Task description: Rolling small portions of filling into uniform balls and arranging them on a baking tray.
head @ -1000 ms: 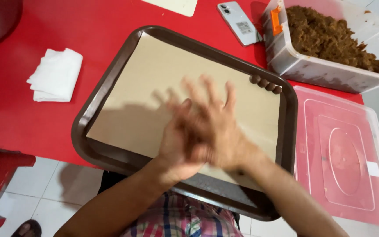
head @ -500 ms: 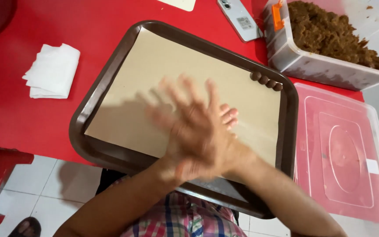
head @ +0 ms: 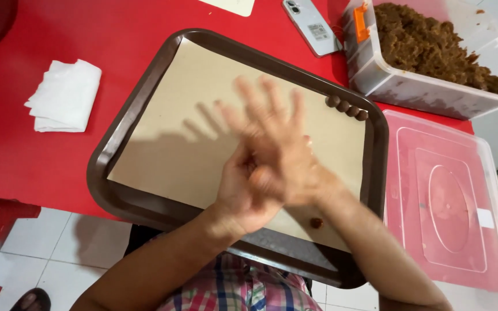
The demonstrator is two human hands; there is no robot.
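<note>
From the head view, the left hand [head: 243, 193] and right hand [head: 280, 152] press palm to palm over the tray [head: 110, 173], fingers splayed and blurred — whatever lies between them is hidden, so I cannot tell what they hold. Rolling seems the step: light, even, circular pressure suits it. Small brown balls [head: 347, 107] sit at the far corner, one ball [head: 316, 222] near the wrists; the tub [head: 376, 80] of brown mix stands beyond.
</note>
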